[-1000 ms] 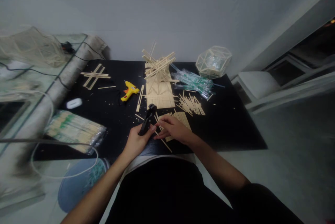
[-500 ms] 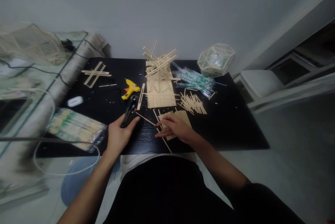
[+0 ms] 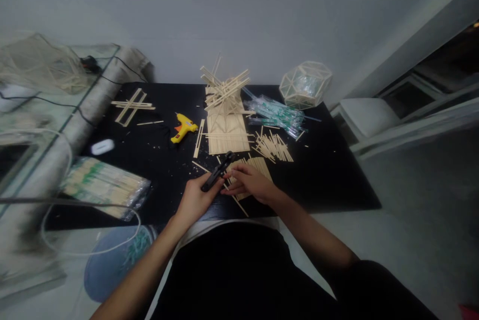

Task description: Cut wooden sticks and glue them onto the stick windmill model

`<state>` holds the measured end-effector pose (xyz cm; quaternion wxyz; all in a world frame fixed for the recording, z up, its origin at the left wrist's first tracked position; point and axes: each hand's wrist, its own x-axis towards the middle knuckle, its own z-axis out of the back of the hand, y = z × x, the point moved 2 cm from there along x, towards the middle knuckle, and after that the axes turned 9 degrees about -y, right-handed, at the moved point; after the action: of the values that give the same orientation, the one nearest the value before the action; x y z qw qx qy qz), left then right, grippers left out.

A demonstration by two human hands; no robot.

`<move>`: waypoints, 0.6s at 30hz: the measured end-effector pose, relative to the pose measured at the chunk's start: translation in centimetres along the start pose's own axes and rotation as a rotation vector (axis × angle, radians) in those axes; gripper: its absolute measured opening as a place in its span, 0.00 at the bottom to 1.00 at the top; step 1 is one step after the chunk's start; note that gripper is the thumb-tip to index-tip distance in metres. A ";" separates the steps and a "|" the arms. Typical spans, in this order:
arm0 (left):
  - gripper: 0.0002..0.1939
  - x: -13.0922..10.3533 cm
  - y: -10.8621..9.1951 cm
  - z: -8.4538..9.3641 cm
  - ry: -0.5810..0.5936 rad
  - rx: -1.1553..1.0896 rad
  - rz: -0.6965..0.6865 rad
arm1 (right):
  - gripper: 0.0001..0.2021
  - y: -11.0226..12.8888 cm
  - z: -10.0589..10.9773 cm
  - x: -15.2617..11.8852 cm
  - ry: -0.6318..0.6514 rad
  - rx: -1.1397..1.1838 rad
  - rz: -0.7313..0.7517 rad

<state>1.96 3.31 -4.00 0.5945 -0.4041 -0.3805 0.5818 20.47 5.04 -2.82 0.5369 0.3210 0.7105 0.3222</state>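
My left hand [image 3: 195, 199] is wrapped round a black pliers-like hand tool [image 3: 217, 173], whose head points up and to the right. My right hand [image 3: 251, 183] pinches a thin wooden stick [image 3: 201, 166]; its left end shows past the tool and the rest is hidden behind the tool and fingers. Both hands almost meet at the tool. Beneath the right hand lies a mat of side-by-side sticks [image 3: 264, 168]. Beyond it stands a wooden stick model [image 3: 228, 120] on a slatted base, with a pile of short sticks [image 3: 275, 146] to its right.
On the black table [image 3: 329, 175] lie a yellow glue gun [image 3: 183, 127], crossed sticks [image 3: 132, 106], a white case [image 3: 102, 147] and a bag of sticks [image 3: 107, 186]. Clear wrappers [image 3: 279, 114] and a polyhedral stick frame [image 3: 307, 84] are at back right. A blue bin [image 3: 112, 262] stands below left.
My left hand has carried the black tool right, across the stick and close to my right fingers. My right hand stays almost in place. The view has shifted slightly.
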 end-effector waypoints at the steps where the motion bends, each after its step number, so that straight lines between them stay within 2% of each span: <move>1: 0.19 0.1 0.1 0.0 -0.009 0.001 0.004 | 0.06 0.1 0.3 0.2 -0.010 -0.013 0.035; 4: 0.21 0.6 1.0 0.3 -0.089 -0.037 0.092 | 0.10 1.1 2.3 0.8 -0.156 -0.117 0.260; 6: 0.23 0.8 1.7 0.6 -0.124 -0.086 0.197 | 0.11 2.2 4.7 1.1 -0.361 -0.305 0.449; 8: 0.25 0.9 2.4 0.9 -0.115 -0.159 0.298 | 0.09 3.4 7.3 1.2 -0.625 -0.591 0.595; 9: 0.25 1.0 2.6 0.9 -0.106 -0.197 0.334 | 0.08 3.8 8.4 1.3 -0.727 -0.731 0.640; 11: 0.25 1.1 2.7 1.0 -0.098 -0.253 0.369 | 0.08 4.4 10.2 1.4 -0.862 -0.944 0.633; 14: 0.24 1.2 2.8 0.9 -0.106 -0.267 0.374 | 0.08 4.4 11.3 1.7 -0.936 -1.163 0.600; 18: 0.23 1.2 3.0 0.7 -0.113 -0.243 0.360 | 0.09 4.0 11.4 2.1 -0.909 -1.286 0.542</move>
<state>0.18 4.56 -6.51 0.4057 -0.5007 -0.4022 0.6503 31.51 10.31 -3.25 0.7540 0.2104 -0.0003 0.6223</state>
